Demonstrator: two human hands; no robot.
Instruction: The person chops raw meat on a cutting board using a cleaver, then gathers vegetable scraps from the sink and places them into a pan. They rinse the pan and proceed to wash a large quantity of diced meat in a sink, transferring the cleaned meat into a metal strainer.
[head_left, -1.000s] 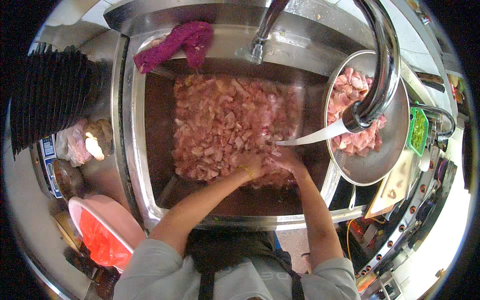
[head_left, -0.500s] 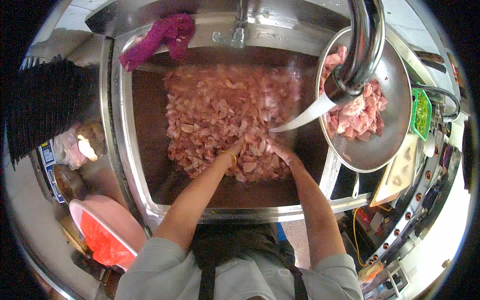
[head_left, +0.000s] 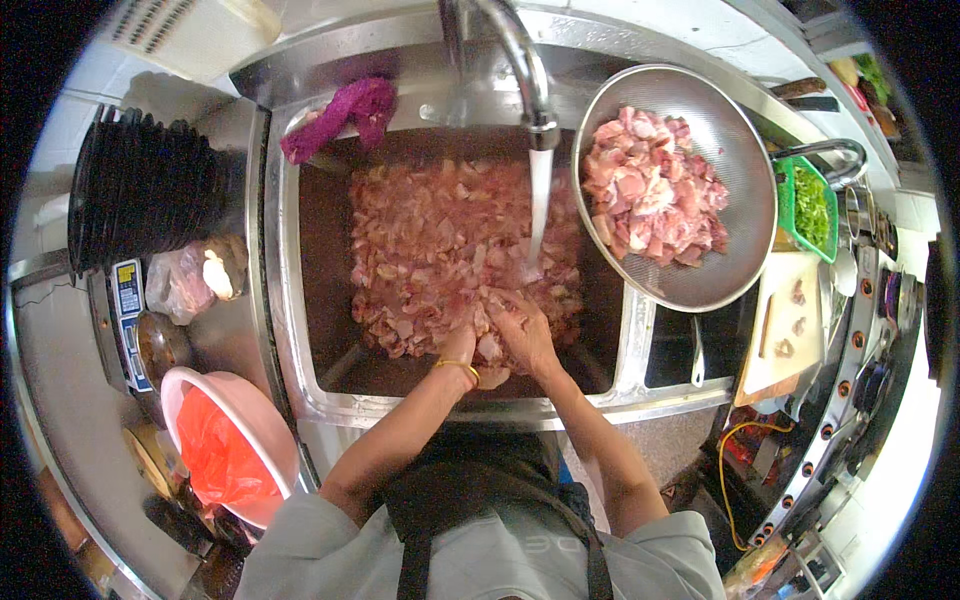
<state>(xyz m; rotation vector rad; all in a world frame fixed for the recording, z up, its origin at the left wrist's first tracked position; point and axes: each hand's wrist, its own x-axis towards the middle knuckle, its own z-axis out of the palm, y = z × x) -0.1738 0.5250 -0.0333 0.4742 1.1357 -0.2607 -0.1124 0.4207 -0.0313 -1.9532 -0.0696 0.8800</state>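
Many small pieces of raw meat (head_left: 430, 235) lie in cloudy pinkish water in the steel sink (head_left: 290, 330). My left hand (head_left: 461, 345), with a yellow band at the wrist, is sunk among them near the sink's front, its fingertips hidden. Close beside it, my right hand (head_left: 525, 330) curls its fingers over the meat. Several pieces are gathered between my two cupped hands. Water runs from the faucet (head_left: 541, 130) into the sink just beyond my right hand.
A mesh strainer (head_left: 745, 215) heaped with cut meat rests at the sink's right. Beyond it are a green basket (head_left: 808, 205) of greens and a cutting board (head_left: 785, 330). A purple cloth (head_left: 345, 118) lies at the back left; a pink basin (head_left: 283, 440) stands at the left.
Both hands have drawn nearer to me and closer together, gathering meat between them. My view has shifted, so the faucet and strainer appear farther left; the stream now falls straighter.
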